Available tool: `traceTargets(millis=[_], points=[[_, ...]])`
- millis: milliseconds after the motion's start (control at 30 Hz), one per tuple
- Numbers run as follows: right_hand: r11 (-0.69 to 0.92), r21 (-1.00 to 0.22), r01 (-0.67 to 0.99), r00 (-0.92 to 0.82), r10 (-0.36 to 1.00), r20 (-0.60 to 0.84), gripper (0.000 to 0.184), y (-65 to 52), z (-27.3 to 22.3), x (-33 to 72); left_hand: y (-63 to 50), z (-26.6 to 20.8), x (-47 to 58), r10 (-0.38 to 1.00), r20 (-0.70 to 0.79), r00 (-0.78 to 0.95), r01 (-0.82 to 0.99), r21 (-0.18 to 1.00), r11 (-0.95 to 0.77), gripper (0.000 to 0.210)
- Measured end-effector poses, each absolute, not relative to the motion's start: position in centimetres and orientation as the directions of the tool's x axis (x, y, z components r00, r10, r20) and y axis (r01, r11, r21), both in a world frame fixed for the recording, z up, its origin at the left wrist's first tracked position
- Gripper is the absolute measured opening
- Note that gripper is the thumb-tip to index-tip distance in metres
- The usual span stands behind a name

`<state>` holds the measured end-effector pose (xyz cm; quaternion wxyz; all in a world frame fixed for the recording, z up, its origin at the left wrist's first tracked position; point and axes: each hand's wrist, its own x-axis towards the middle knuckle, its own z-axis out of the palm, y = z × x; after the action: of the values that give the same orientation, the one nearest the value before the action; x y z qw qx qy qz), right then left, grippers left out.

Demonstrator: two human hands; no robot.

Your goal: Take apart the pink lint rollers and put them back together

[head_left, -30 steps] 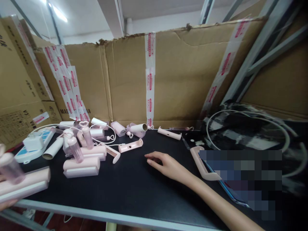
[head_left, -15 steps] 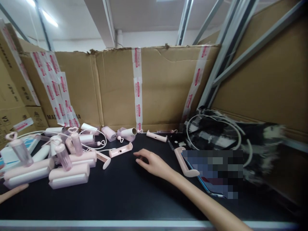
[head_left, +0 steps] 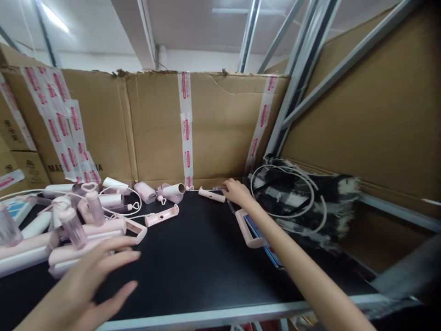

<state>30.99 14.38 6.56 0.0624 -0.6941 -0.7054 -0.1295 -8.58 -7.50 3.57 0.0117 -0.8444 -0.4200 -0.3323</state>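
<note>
At back of black table (head_left: 206,257), R hand (head_left: 236,192) fingertips on pink handle part (head_left: 211,195), grip unclear; L hand (head_left: 90,284) spread open, empty, hovering by pink roller pile (head_left: 86,232).

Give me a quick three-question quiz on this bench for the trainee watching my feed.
1. True or false: the right hand is at the back of the black table, next to a pink handle piece.
2. What is the left hand nearest to?
A. plaid cloth
B. pink rollers
C. cardboard wall
3. What lies looped on the plaid cloth?

Key: 1 true. 2 B, the pink rollers. 3 a white cable.
</note>
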Motion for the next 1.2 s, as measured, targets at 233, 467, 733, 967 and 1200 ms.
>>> traceTargets(millis=[233,467,733,967,1200], points=[[0.037,0.141,0.989,-0.047,0.997,0.068,0.030,20.4,5.8,31.3,-0.3,2.1,0.3,0.473,0.321,0.820,0.493,0.022,-0.870,0.025],[-0.001,0.109,0.994,-0.003,0.999,0.042,0.031,22.6,4.7,33.0,1.0,-1.1,0.6,0.518,0.355,0.778,0.498,0.155,-0.853,0.019],[0.078,-0.016,0.997,-0.074,0.981,0.177,0.030,22.5,5.4,31.7,1.6,-1.6,0.3,0.508,0.387,0.770,0.467,0.201,-0.861,0.017],[0.103,-0.077,0.992,-0.095,0.989,0.109,0.042,19.7,5.1,29.0,1.6,-1.5,0.2,0.508,0.379,0.774,0.459,0.218,-0.862,0.017],[0.154,-0.115,0.981,-0.135,0.978,0.157,0.031,14.1,4.5,26.8,1.2,-1.3,0.3,0.664,0.390,0.638,0.436,0.528,-0.729,0.023]])
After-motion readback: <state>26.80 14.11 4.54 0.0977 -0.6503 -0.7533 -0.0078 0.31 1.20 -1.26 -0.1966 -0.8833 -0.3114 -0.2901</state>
